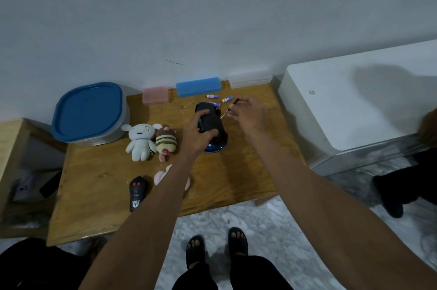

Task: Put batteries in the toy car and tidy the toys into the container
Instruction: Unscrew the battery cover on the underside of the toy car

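Apparently the left hand (201,127) clamps the car (211,124) belly-up on the counter (99,185) so the right hand (246,112), pinching a screwdriver (228,109), reaches its battery hatch (batteries (218,99) wait nearby).

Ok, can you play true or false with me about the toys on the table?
1. The left hand grips the upside-down blue toy car. True.
2. The right hand holds a battery. False: it holds a thin screwdriver.
3. The big grey container's blue lid is off. False: it is on.
4. The white plush toy lies beside the striped brown plush toy. True.
5. The black remote control sits inside the container. False: it lies on the wooden table.
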`<state>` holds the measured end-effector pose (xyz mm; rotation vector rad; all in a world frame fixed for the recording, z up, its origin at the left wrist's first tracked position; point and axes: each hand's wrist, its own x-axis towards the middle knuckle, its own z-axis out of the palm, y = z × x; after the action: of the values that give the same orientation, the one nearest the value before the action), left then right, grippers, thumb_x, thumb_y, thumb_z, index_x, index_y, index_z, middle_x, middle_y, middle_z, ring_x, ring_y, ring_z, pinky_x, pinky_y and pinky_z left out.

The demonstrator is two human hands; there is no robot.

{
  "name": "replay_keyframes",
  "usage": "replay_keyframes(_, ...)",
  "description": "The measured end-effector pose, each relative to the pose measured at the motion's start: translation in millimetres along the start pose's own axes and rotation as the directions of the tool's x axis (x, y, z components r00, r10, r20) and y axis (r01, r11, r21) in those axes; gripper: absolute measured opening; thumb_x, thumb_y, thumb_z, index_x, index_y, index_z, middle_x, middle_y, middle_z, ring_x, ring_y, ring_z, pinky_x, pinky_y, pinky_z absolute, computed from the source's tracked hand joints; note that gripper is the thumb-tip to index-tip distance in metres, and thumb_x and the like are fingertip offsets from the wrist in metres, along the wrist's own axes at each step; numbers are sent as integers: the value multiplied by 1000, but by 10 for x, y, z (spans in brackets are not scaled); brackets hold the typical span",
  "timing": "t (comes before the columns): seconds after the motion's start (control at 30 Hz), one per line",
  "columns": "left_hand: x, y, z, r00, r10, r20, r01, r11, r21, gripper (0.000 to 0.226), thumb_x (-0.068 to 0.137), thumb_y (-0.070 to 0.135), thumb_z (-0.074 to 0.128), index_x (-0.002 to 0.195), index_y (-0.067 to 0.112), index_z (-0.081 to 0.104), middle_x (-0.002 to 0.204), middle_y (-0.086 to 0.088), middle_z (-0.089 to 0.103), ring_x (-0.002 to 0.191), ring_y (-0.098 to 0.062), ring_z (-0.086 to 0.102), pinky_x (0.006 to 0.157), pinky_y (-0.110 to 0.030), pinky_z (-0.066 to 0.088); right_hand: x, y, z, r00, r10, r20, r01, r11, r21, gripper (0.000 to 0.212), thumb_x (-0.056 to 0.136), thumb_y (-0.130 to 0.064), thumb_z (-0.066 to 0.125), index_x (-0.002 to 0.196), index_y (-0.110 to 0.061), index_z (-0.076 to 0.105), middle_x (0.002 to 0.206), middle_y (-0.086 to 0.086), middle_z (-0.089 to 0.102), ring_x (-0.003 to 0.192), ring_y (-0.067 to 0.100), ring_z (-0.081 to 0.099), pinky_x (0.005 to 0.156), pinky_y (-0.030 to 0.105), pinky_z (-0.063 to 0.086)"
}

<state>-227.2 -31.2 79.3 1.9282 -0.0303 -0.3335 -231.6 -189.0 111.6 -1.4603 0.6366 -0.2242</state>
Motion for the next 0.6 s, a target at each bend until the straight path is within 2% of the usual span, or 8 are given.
replay_keyframes(0.07, 25, -19, -23, 999, 27, 23, -27, 1000, -3, 65, 79, 9, 79, 134, 30, 52, 136, -9, 50, 114, -25, 55, 69, -18, 50, -17, -16, 21, 999, -36, 2, 36, 999, -7, 25, 88, -4, 74, 110, -11, 66, 94, 11, 74, 78, 19, 76, 71, 30, 64)
replay_keyframes(0.17, 27, -31, -55, 998, 38, 41, -36, 999, -32, 66, 74, 9, 83, 129, 34, 55, 132, -10, 54, 116, -29, 56, 80, -40, 61, -24, -20, 68, 997, -76, 2, 76, 997, -13, 25, 89, -5, 74, 111, -12, 66, 90, 9, 73, 76, 19, 76, 69, 31, 64)
replay_keyframes(0.23, 18, -31, -66, 998, 33, 52, -31, 998, -49, 65, 73, 10, 84, 126, 37, 55, 131, -9, 55, 117, -29, 57, 85, -50, 61, -15, -19, 102, 995, -99, -10, 98, 995, -30, 24, 89, -5, 74, 110, -12, 65, 89, 9, 73, 74, 18, 76, 69, 32, 64)
replay_keyframes(0.37, -12, -31, -85, 997, 39, 67, -34, 996, -77, 67, 71, 12, 85, 125, 38, 56, 132, -7, 58, 120, -27, 57, 87, -53, 60, -2, -25, 143, 991, -124, -46, 120, 989, -83, 24, 89, -5, 74, 110, -10, 65, 91, 9, 72, 71, 15, 75, 67, 28, 63)
replay_keyframes(0.6, -61, -5, -87, 997, 33, 66, -26, 994, -110, 66, 73, 9, 84, 125, 38, 55, 129, -8, 61, 118, -26, 59, 88, -50, 60, 12, 44, 164, 987, -156, -42, 149, 979, -138, 21, 89, -7, 74, 107, -10, 65, 92, 10, 72, 72, 16, 75, 69, 34, 64)
